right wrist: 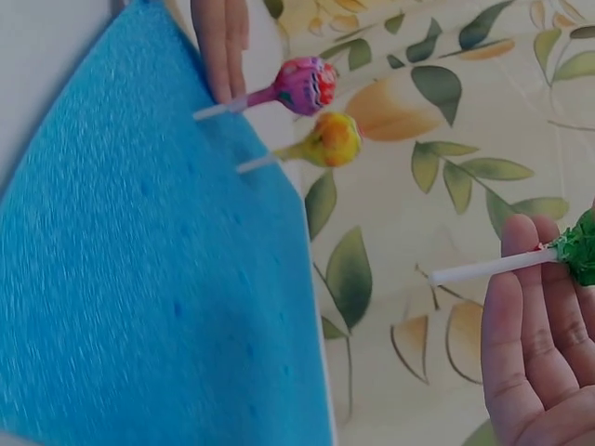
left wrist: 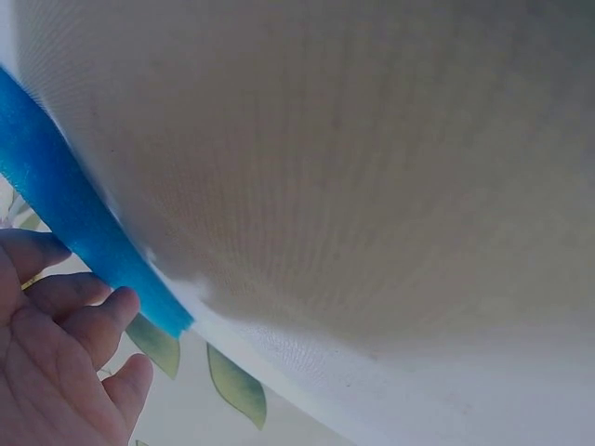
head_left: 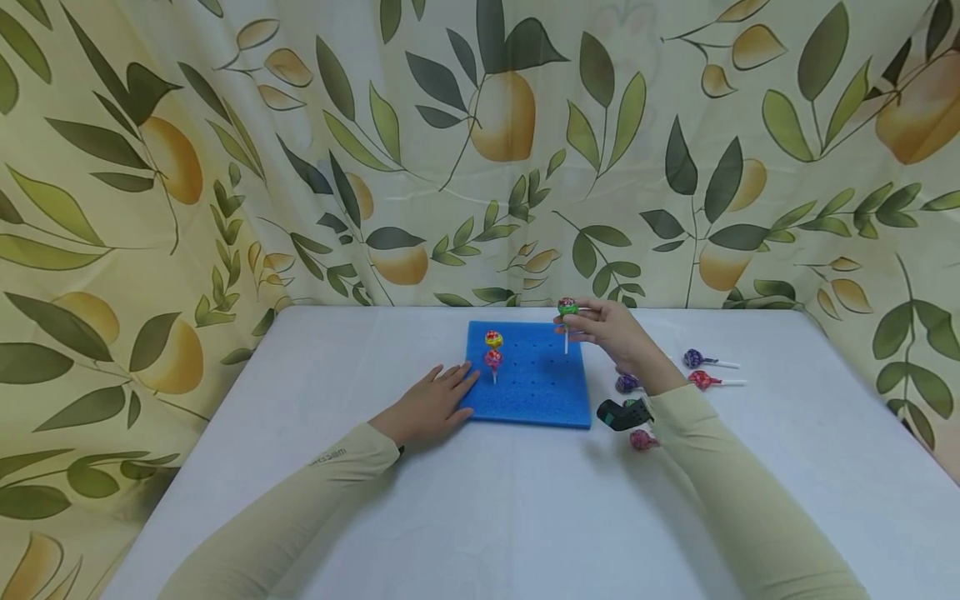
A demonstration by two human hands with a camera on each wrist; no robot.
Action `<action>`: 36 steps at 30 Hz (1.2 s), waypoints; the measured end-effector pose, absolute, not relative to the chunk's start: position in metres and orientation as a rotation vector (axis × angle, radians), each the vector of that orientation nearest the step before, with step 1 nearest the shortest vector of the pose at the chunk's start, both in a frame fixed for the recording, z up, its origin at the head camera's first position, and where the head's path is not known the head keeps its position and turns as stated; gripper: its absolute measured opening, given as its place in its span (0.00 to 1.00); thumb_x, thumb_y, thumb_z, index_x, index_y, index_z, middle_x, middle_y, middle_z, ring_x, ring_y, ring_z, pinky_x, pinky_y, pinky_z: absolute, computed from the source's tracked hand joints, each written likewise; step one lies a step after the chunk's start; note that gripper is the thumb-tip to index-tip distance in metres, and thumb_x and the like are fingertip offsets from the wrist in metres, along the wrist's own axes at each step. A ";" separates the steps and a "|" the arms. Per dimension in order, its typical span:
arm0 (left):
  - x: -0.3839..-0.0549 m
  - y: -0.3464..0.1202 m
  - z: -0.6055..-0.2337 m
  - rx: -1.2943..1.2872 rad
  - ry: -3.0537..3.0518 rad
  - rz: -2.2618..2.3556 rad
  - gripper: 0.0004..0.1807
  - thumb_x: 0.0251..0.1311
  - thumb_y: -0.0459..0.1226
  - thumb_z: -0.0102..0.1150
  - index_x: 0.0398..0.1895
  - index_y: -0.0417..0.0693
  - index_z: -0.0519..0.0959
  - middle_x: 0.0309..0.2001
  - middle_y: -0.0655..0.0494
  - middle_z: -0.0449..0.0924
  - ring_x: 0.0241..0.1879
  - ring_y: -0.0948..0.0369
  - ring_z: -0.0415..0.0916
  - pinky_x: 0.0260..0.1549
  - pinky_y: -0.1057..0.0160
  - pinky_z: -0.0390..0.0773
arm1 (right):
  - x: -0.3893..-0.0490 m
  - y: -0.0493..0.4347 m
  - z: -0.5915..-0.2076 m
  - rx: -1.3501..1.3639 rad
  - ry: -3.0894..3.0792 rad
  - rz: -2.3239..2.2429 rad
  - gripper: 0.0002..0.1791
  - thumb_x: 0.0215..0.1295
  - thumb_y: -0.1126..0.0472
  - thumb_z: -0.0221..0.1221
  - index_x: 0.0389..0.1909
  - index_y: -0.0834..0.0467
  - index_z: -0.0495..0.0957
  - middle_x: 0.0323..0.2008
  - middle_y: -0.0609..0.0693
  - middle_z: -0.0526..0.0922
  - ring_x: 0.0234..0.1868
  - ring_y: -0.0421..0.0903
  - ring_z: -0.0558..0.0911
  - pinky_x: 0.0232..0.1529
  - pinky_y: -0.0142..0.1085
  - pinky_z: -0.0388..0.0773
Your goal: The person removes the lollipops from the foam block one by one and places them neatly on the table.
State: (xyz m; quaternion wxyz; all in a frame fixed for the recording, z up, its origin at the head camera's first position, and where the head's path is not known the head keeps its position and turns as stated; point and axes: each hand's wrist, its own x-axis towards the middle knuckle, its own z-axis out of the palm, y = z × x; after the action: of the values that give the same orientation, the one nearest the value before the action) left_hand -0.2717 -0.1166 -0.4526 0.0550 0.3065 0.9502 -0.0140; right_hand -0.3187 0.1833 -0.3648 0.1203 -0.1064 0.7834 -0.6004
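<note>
A green-wrapped lollipop (head_left: 567,307) is pinched in my right hand (head_left: 609,333), its white stick pointing down over the far right corner of the blue foam board (head_left: 536,408). In the right wrist view the stick's tip is free of the foam. Two lollipops stand in the board's left part: a yellow one (head_left: 493,338) farther back and a pink one (head_left: 492,358) in front of it. My left hand (head_left: 431,404) rests at the board's left edge, fingers extended and touching it. Small holes dot the board's surface.
Right of the board lie a dark purple lollipop (head_left: 694,358) and a red one (head_left: 703,380). Nearer the board, another purple one (head_left: 627,382) and a pink one (head_left: 642,440) lie partly behind my right wrist and its black strap. A patterned curtain (head_left: 450,208) hangs behind the table.
</note>
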 end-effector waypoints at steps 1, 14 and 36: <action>-0.272 -0.117 -0.453 0.928 2.884 -0.047 0.35 0.70 0.55 0.36 0.74 0.49 0.50 0.75 0.50 0.46 0.74 0.55 0.47 0.73 0.51 0.47 | -0.318 0.186 -0.363 -0.311 2.294 -1.748 0.26 0.69 0.60 0.53 0.64 0.68 0.63 0.53 0.61 0.80 0.40 0.33 0.84 0.50 0.32 0.79; -0.273 -0.118 -0.453 0.944 2.888 -0.058 0.35 0.70 0.55 0.36 0.74 0.49 0.49 0.75 0.50 0.46 0.74 0.55 0.48 0.73 0.51 0.48 | -0.310 0.211 -0.351 -0.342 2.397 -1.700 0.29 0.63 0.56 0.60 0.61 0.67 0.66 0.50 0.57 0.83 0.40 0.34 0.85 0.43 0.25 0.80; -0.271 -0.116 -0.450 0.923 2.873 -0.063 0.35 0.70 0.55 0.36 0.74 0.48 0.49 0.75 0.50 0.46 0.74 0.55 0.47 0.73 0.51 0.47 | -0.275 0.276 -0.336 -0.258 2.622 -1.451 0.30 0.67 0.54 0.56 0.64 0.65 0.62 0.31 0.23 0.80 0.37 0.26 0.81 0.61 0.53 0.69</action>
State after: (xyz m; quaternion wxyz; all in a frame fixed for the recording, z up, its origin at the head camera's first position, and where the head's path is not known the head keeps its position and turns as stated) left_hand -0.2705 -0.1158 -0.4504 0.0616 0.3053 0.9500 -0.0209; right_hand -0.2750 0.2760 -0.3365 0.0670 -0.0855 0.8697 -0.4814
